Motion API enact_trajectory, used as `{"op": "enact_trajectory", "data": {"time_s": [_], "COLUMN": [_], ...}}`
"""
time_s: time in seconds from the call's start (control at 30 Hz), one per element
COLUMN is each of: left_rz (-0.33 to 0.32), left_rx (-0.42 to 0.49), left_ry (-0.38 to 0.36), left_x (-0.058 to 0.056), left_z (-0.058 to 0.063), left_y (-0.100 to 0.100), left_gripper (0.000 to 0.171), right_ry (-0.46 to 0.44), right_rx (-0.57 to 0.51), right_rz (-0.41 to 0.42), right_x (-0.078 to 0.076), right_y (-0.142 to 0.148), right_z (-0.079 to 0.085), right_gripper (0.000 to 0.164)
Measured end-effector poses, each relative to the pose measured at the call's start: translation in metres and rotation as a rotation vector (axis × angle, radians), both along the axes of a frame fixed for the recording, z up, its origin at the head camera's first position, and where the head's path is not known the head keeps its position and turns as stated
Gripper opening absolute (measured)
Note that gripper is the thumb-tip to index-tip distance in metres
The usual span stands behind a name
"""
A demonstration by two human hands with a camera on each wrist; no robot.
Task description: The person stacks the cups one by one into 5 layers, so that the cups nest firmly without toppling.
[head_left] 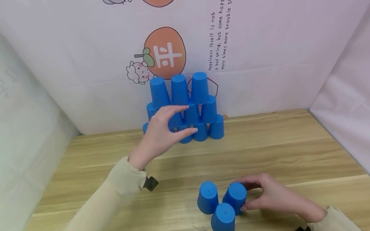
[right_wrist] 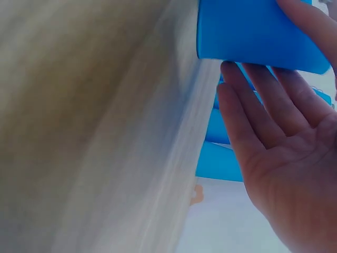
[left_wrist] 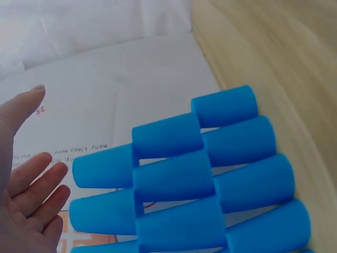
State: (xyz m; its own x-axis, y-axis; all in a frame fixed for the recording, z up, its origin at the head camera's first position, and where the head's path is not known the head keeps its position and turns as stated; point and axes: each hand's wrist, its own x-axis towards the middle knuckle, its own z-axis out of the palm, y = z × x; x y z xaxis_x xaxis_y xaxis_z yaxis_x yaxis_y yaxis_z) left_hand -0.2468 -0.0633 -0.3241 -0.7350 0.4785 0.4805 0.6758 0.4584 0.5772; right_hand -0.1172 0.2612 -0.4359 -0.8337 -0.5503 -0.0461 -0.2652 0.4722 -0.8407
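Observation:
Upside-down blue cups stand stacked in rows against the back cloth, with three side by side in the top row (head_left: pixel 179 89). My left hand (head_left: pixel 162 132) is in front of the stack in the head view, thumb and fingers spread apart and holding nothing. The left wrist view has that hand (left_wrist: pixel 31 184) beside the tiers of cups (left_wrist: pixel 174 174). On the table nearer me, three upside-down cups form a close group. My right hand (head_left: pixel 269 196) grips the right-hand blue cup (head_left: pixel 236 196) between thumb and fingers. Beside it are a left cup (head_left: pixel 208 198) and a front cup (head_left: pixel 223 220).
The wooden table (head_left: pixel 144 230) meets a printed white cloth (head_left: pixel 258 82) at the back. Pale cloth walls rise on the left (head_left: pixel 6 115) and right (head_left: pixel 360 88). The tall stack stands close to the back cloth.

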Motion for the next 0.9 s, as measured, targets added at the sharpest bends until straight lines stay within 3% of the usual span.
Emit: {"op": "enact_trajectory", "data": {"time_s": [0.33, 0.53, 0.77, 0.9], "left_rz": [-0.033, -0.025, -0.101, -0.120], "left_rx": [0.010, -0.014, -0.021, -0.013], "left_ry": [-0.115, -0.246, -0.333, -0.393], "left_x": [0.025, 0.047, 0.060, 0.068], "left_z": [-0.044, -0.069, -0.098, -0.105], "left_y": [-0.005, -0.006, -0.006, -0.005], "left_gripper": [0.062, 0.067, 0.069, 0.071], "right_ry": [-0.001, -0.010, 0.035, 0.076], "right_rx": [0.002, -0.004, -0.023, -0.024], "right_rz": [0.002, 0.001, -0.012, -0.039], "right_x": [-0.002, -0.002, -0.003, -0.006], "right_y": [-0.003, -0.005, -0.006, -0.005], "right_z": [0.002, 0.001, 0.000, 0.001], "right_gripper": [0.054, 0.050, 0.048, 0.049]}}
